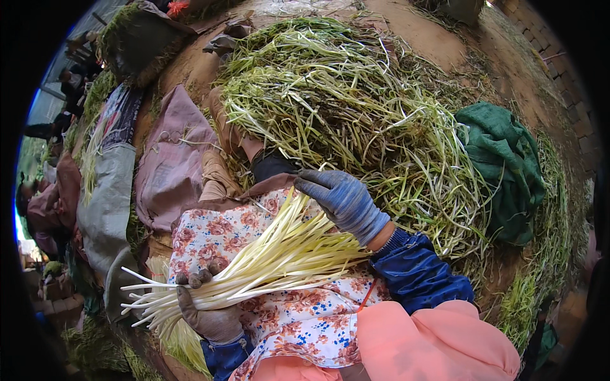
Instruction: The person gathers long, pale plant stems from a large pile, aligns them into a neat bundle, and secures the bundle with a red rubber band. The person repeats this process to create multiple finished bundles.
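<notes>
My left hand [209,305], in a dirty grey-brown glove, is closed around the white stem ends of a bundle of pale yellow, blanched chive-like stalks [276,257]. The bundle lies across a floral apron [209,233] on my lap, its leafy ends fanning toward the right. Over those leafy ends is my right hand [340,202], in a blue and grey work glove. Its fingers point left and lie close together near the upper leaf tips. Whether they pinch a stalk is hidden.
A large heap of loose green and white stalks [343,105] lies beyond my lap. A bunched green cloth [503,166] rests to its right. At left are a mauve cloth sack [176,162] and a grey sheet [107,190]. Another pale bundle [183,345] lies below my left hand.
</notes>
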Available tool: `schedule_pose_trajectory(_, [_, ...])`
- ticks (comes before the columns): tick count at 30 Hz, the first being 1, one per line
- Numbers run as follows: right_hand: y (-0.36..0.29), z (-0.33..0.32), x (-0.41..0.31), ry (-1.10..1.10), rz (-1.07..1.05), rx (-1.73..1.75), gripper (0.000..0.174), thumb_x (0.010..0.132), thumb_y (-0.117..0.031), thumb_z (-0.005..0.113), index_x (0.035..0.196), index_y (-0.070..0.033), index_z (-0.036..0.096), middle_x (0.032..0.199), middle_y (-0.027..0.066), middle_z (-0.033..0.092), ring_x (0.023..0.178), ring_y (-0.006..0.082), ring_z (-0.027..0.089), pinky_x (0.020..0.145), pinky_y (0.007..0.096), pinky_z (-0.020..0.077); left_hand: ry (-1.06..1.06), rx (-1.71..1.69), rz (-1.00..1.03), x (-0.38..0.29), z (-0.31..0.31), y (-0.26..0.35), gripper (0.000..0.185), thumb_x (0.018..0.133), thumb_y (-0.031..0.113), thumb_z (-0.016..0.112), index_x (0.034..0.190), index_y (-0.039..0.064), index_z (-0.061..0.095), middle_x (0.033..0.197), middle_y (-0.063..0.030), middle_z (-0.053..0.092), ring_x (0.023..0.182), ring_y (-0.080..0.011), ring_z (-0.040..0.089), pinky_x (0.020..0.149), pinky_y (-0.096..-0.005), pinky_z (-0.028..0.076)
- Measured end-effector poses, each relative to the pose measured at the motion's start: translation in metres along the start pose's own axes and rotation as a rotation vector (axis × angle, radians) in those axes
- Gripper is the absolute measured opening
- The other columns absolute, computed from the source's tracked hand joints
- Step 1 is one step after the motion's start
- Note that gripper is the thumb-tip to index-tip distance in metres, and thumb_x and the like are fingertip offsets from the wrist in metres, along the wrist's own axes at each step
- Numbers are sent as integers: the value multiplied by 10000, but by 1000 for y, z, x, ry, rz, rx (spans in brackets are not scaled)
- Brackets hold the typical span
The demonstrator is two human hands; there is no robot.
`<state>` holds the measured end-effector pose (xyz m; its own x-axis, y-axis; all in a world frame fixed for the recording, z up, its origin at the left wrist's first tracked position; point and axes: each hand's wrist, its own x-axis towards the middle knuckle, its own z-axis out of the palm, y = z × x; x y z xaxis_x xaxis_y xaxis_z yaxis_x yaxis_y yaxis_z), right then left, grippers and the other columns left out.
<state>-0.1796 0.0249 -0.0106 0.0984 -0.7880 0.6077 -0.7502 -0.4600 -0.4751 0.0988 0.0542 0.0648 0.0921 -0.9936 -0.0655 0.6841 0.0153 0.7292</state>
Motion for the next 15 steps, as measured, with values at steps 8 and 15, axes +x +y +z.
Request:
schedule_pose_trajectory(8, [5, 3, -20, -89, 227, 265, 305, 699, 6, 548, 946, -144, 646, 984, 69, 624, 793, 252, 621, 661, 298, 511, 43, 75, 58, -6, -5, 0, 229, 899, 252, 443, 1024, 74, 515, 686, -10, 480, 683, -146, 493, 886, -419, 401])
schedule_pose_trajectory(15, [27, -14, -34, 53, 479, 287, 226, 759, 85, 534, 926, -30, 634, 914, 86, 627, 784, 173, 626, 705, 253, 512, 25, 28, 55, -6, -9, 0, 219, 890, 259, 462, 1014, 88, 518, 655, -6, 468, 656, -148, 461, 854, -412, 401])
